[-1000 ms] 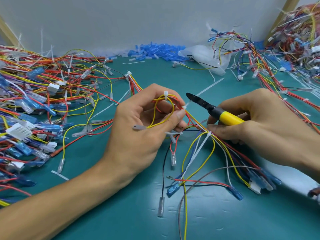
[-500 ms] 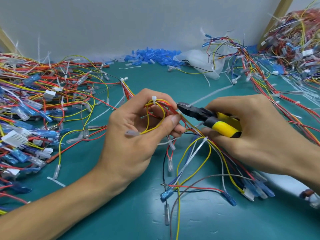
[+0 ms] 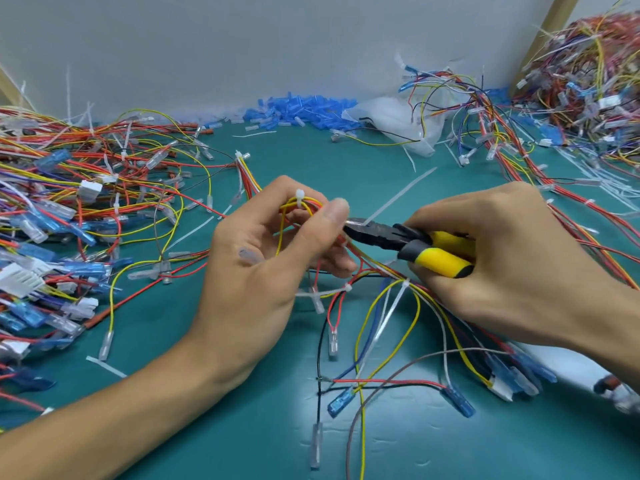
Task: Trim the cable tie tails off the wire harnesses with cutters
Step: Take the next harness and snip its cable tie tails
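Now the right hand [image 3: 502, 258] holds cutters [image 3: 388, 235] brought onto the tail [image 3: 398, 199], left hand [image 3: 256, 271] gripping the harness [image 3: 301, 201].

Blue sleeve pile [image 3: 304, 108] & plastic bag [image 3: 381, 116] by wall [image 3: 277, 46], teal mat [image 3: 242, 445].

Cutters [image 3: 384, 235]: 1.0 s ago clear of harness [image 3: 367, 268], tips up-left. At 0.5 s, swung in to the bundle. Now tips at base of tail [image 3: 398, 195], just beside thumb [image 3: 334, 214]. Right hand [image 3: 512, 258] came in with them. Left hand [image 3: 256, 271]: thumb risen toward top of loop.
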Tool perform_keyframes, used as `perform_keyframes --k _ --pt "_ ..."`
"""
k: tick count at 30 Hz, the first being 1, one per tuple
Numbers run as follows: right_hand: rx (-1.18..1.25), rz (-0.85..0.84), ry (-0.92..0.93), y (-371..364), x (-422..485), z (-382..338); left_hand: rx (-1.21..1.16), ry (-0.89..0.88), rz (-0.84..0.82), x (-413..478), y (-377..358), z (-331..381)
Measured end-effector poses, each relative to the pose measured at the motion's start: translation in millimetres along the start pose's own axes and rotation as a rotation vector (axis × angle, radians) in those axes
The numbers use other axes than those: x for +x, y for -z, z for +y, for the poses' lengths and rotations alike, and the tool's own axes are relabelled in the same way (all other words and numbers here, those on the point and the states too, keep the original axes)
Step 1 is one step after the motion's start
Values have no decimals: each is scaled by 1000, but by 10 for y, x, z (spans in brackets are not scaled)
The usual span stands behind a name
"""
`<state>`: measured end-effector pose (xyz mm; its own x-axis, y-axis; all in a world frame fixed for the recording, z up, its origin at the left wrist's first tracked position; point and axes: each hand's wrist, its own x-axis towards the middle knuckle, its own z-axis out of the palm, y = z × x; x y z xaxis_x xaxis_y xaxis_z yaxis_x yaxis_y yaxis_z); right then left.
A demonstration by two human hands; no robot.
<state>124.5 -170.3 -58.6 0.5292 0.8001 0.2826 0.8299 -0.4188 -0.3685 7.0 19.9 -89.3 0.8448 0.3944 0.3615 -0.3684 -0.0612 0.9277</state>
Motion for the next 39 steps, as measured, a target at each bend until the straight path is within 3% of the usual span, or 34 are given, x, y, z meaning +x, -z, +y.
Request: perform_keyframes --k 8,18,26,30,36,39 --pt "26 91 -63 -71 1 41 -5 44 -21 19 22 -48" --pt "104 172 -73 -132 12 31 -132 259 -270 67 180 -93" --pt "179 146 -156 -138 6 43 -222 271 -406 116 181 -56" --pt "251 116 -204 -126 16 58 15 320 -339 173 103 -88" --pt "301 76 -215 -95 30 62 199 108 -381 13 70 -84" --pt "269 68 -169 -66 28 67 413 10 -333 1 71 -71"
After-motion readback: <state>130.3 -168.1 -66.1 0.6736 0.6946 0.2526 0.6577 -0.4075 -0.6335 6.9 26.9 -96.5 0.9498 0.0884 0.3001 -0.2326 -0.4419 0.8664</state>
